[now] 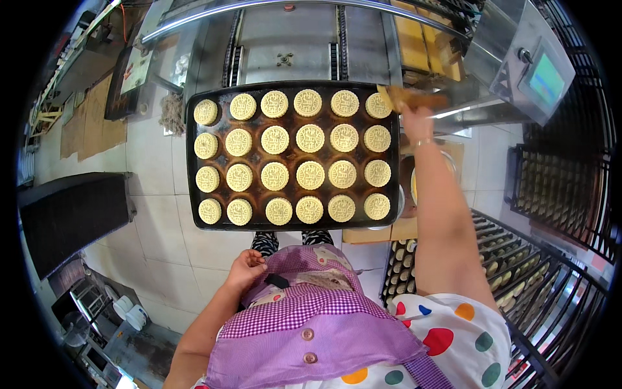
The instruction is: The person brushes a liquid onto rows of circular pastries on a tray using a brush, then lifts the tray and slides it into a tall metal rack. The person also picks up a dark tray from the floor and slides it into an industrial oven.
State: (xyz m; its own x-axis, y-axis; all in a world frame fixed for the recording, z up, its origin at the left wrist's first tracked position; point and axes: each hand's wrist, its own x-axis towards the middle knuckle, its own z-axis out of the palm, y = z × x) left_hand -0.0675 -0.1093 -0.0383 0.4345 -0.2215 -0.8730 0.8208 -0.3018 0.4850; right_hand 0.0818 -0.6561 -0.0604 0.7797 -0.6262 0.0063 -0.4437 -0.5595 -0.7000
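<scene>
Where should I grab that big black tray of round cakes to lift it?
Probably the tray by its raised rim at both short ends, one hand from each side. Cakes fill the flat middle, and the right hand with the brush crowds the far right corner.

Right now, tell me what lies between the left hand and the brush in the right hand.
In the head view, the dark baking tray of round stamped pastries lies between the left hand and the brush, which the right hand holds.

A bakery production floor. A dark baking tray [194,162] of moulded round pastries [310,138] stands before steel machinery [291,45]. Wire racks [518,266] flank it.
</scene>
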